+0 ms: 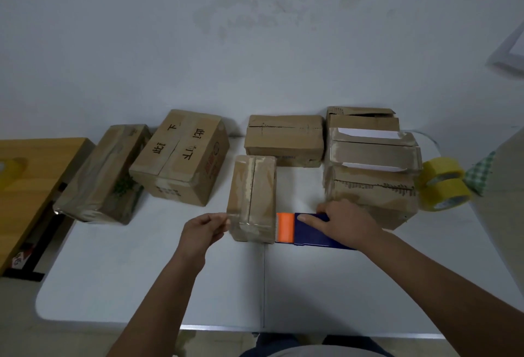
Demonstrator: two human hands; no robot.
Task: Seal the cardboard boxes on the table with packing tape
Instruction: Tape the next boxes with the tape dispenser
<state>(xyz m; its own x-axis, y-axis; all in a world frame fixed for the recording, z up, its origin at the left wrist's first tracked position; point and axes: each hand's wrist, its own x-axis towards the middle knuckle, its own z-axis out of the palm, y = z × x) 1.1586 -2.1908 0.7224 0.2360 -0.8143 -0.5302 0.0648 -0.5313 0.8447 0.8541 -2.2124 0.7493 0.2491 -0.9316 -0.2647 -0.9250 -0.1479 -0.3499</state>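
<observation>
The left hand (202, 229) pinches the clear tape end at the near left corner of the small cardboard box (252, 199) on the white table (141, 285). The right hand (344, 222) is closed around the blue-and-orange tape dispenser (304, 229), hiding its roll; the shiny strip (256, 224) crosses the box's matte brown near end

Tape dispenser (312, 229) partly under right hand (346, 223)

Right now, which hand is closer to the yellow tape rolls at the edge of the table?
Right. The right hand grips the tape dispenser beside the big box, with the yellow tape rolls farther to its right. The left hand pinches clear tape on the small box's far side.
</observation>
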